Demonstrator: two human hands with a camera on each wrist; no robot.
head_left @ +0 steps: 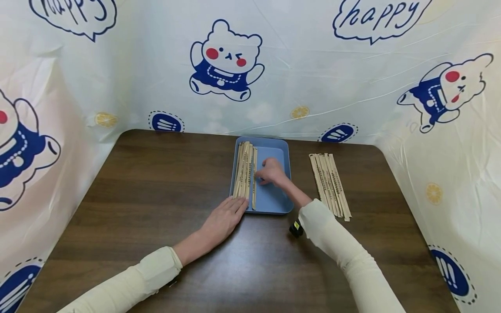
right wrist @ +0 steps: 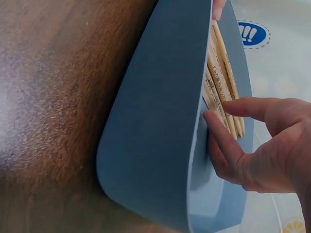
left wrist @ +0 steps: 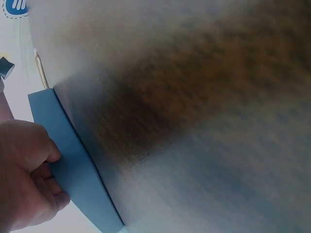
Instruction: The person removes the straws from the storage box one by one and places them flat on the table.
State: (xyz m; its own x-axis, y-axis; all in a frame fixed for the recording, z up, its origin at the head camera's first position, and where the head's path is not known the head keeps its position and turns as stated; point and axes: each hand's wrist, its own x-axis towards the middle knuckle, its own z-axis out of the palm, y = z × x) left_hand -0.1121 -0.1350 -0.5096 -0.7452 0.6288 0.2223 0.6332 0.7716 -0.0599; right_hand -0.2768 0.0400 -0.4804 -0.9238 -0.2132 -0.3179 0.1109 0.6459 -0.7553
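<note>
A blue tray stands on the table with a row of paper-wrapped chopsticks along its left side. My left hand lies over the tray's near left corner by the chopsticks' ends; in the left wrist view its thumb and curled fingers hold the tray wall. Inside the tray, my right hand is at the rightmost wrapped pair, slightly apart from the others. The right wrist view shows its thumb and a finger on either side of this pair, pinching it.
Another group of wrapped chopsticks lies side by side to the right of the tray, next to my right forearm. A small black object is at the right wrist. Printed sheets stand around the back and sides of the brown table.
</note>
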